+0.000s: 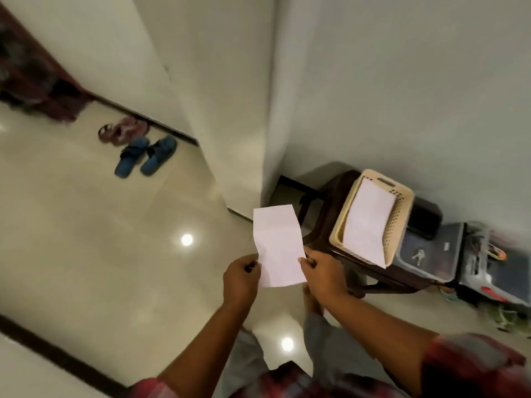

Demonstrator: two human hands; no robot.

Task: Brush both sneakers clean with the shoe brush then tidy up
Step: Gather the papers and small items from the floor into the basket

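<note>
At chest front, the left hand point(241, 278) and right hand point(319, 272) each pinch a lower side edge of a white sheet point(278, 245), long axis pointing away; neither sneakers nor brush show, only blue slippers point(145, 156) well apart forward-left.

A home hallway — slippers point(145, 156) on tiled floor point(86, 239) by the wall.

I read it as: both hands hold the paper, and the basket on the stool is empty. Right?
Not quite. The basket on the stool is not empty: a white sheet lies in it, as the head view shows. The left hand and right hand do hold the paper.
</note>
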